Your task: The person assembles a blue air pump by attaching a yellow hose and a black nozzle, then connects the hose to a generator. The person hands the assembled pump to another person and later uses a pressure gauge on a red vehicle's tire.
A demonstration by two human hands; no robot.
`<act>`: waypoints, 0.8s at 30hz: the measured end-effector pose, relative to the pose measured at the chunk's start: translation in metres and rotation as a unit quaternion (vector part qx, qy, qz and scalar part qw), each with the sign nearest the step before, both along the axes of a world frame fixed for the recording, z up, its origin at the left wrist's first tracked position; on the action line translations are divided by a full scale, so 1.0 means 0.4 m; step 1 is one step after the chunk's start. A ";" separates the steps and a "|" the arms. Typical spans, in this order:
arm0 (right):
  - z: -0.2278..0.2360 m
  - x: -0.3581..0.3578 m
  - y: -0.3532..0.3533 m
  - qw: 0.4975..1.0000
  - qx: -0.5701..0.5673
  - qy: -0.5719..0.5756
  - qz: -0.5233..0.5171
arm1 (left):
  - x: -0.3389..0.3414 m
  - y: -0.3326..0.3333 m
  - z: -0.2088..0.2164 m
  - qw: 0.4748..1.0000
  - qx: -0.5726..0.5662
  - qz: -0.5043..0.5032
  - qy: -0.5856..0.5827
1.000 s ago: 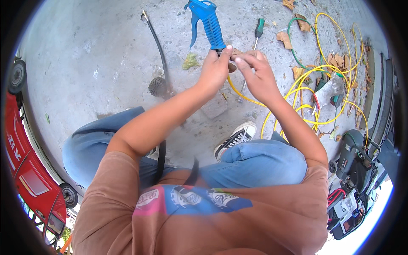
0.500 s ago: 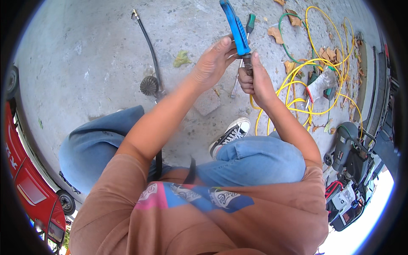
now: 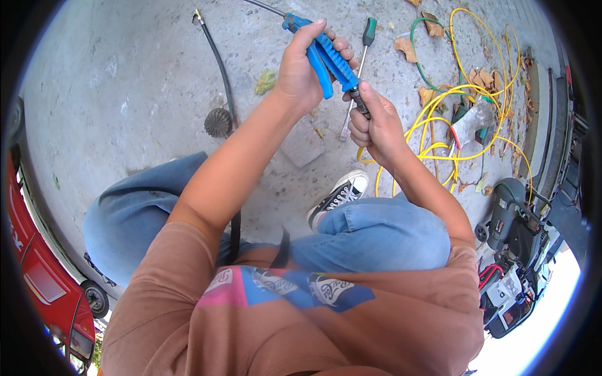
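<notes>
A blue air blow gun (image 3: 337,61) with a thin metal tube points toward the far left. My left hand (image 3: 300,74) is closed around its body, thumb on top and fingertips showing on the far side. Its blue lever (image 3: 322,75) hangs on the side toward me. At the gun's near end, my right hand (image 3: 381,127) is closed on a dark hose coupler (image 3: 360,104), thumb laid along it. The yellow air hose (image 3: 370,156) shows just below that hand. A screwdriver (image 3: 370,32) with a green and black handle lies on the ground behind, its shaft partly hidden.
On the concrete (image 3: 144,81) at left lie a black hose (image 3: 218,61) with a brass end and a dark ribbed round part (image 3: 218,123). Yellow hose coils (image 3: 433,119) and dry leaves (image 3: 406,50) spread at right. A red vehicle (image 3: 47,276) stands at the left edge, dark wheeled equipment (image 3: 508,213) at right.
The blow gun has turned so its tube now points far left and its lever shows. My left hand has closed around its body; the right still holds the coupler, slightly lower.
</notes>
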State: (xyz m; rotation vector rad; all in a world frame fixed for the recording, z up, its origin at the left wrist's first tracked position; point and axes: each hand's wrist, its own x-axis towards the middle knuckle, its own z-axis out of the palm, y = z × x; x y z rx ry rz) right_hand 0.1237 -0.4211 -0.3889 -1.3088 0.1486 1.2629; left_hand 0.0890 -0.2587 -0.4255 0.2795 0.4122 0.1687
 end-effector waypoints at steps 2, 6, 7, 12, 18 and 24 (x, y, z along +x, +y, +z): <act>0.002 -0.003 0.006 1.000 0.010 0.001 -0.010 | 0.004 0.003 -0.001 1.000 -0.026 0.006 0.008; -0.005 -0.018 0.016 0.999 0.020 0.013 -0.027 | 0.015 0.014 -0.011 0.999 -0.016 0.001 0.037; -0.003 -0.018 0.019 0.999 0.019 0.011 -0.030 | 0.017 0.012 -0.004 0.999 -0.022 0.006 0.044; -0.018 -0.015 0.032 0.994 0.045 0.101 -0.009 | 0.015 0.016 -0.002 0.998 -0.047 0.020 0.025; 0.015 0.007 0.042 0.992 0.034 0.125 -0.004 | 0.010 0.014 -0.009 0.996 -0.079 0.045 -0.024; -0.013 -0.006 0.033 0.999 0.033 0.009 -0.009 | 0.024 0.017 0.007 0.999 -0.024 0.038 0.014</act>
